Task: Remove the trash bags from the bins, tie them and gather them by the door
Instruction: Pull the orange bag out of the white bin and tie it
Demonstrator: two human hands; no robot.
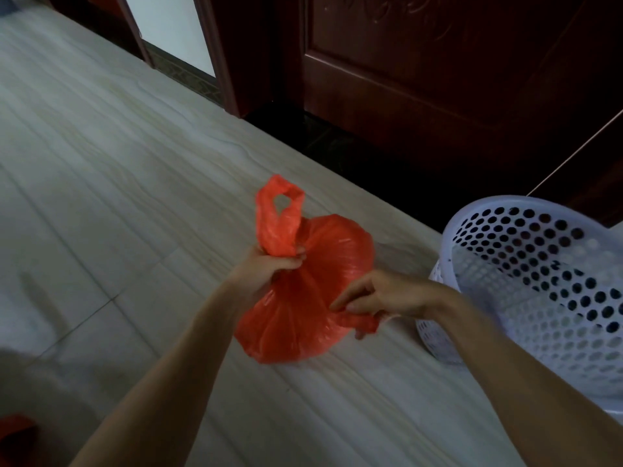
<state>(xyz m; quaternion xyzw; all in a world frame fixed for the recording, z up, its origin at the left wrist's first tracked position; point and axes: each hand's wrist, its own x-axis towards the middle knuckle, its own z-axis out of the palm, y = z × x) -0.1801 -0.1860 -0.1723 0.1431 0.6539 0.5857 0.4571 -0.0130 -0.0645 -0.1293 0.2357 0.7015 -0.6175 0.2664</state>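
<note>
Over the pale floor point(101, 170), just in front of the dark wooden door point(438, 79), you are holding the red trash bag point(303, 298) between both hands. Your left hand point(269, 267) is closing in a fist around one handle loop point(279, 224), which is standing up above your knuckles. Your right hand point(381, 294) is pinching the other handle, twisted into a thin cord, between thumb and fingers. The bag is looking light and only partly filled: its thin film is crinkling, sagging and bulging softly. It is probably slippery and easy to tear, so you are right to be gripping the bunched handles rather than the body. Beside your right forearm, the white perforated bin point(539, 281) is sitting without a liner.
</note>
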